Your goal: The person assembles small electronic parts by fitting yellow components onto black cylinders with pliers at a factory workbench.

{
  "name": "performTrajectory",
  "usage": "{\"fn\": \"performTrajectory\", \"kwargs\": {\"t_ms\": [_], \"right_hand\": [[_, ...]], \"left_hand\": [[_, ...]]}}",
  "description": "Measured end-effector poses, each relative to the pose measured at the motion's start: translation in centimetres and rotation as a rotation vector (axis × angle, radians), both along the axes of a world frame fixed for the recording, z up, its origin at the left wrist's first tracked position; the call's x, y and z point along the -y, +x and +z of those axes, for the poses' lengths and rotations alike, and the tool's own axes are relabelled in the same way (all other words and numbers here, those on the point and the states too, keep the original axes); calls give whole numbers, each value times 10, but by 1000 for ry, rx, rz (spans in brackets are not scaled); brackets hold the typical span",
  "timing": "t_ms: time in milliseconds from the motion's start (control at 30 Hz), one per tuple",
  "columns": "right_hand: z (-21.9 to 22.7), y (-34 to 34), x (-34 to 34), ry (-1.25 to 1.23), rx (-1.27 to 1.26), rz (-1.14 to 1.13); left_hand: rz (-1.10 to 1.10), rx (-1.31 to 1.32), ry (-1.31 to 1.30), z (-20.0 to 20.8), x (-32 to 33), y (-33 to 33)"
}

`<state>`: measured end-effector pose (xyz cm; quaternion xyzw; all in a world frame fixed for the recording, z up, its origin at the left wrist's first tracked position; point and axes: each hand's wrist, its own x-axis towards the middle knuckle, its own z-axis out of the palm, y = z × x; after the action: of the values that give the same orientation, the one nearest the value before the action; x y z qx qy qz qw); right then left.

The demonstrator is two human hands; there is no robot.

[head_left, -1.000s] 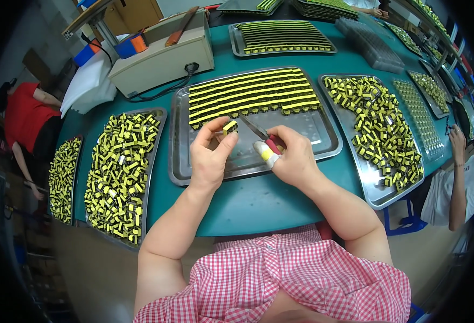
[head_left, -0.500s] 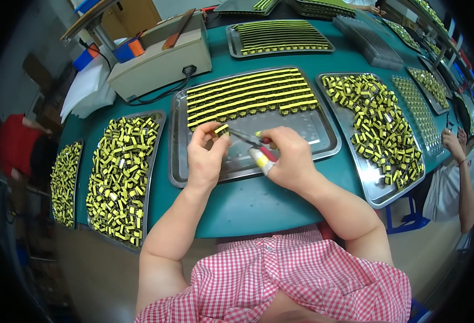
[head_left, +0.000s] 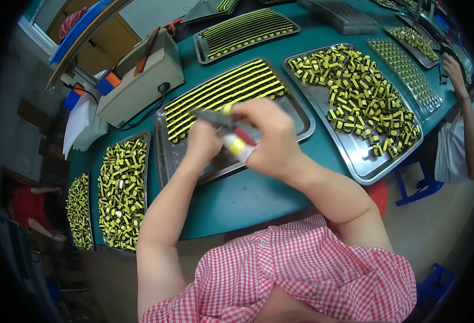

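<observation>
My right hand (head_left: 274,137) is closed round a pair of pliers (head_left: 215,117) with red handles, a little blurred. White and yellow wrapping (head_left: 237,145) covers one of its digits. The dark jaws point left and lie just over my left hand (head_left: 202,142), which is curled closed at the front of the rows; its fingertips are hidden, so what it holds does not show. Under both hands sits a metal tray (head_left: 296,107) with neat rows of small black parts with yellow tops (head_left: 221,89). The tray's near part is bare metal.
Loose yellow-black parts fill trays to the right (head_left: 355,97) and left (head_left: 121,194). Behind stand another tray of rows (head_left: 248,32) and a beige box-shaped device (head_left: 140,81) with a black cord. Another person's arm (head_left: 463,91) is at the far right; a red-clad person (head_left: 30,204) is far left.
The view has turned, shifting the trays. The pliers have moved up and left over my left hand. The small yellow-black part formerly seen in my left fingers no longer shows.
</observation>
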<state>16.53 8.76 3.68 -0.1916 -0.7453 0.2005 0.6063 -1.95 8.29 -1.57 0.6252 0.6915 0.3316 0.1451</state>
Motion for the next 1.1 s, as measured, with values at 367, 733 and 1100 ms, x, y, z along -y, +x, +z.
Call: {"fn": "performTrajectory", "kwargs": {"t_ms": [367,733,1100], "right_hand": [[16,32,-42,-259,-481,-144],[11,30,-36,-304,-320,-134],[10,27,-35,-278,-309,-113]], "left_hand": [[-16,-550,97,3,-35,40],[-4,-702,194,3,-44,45],[-29,-661,-50,18,-58,51]]}}
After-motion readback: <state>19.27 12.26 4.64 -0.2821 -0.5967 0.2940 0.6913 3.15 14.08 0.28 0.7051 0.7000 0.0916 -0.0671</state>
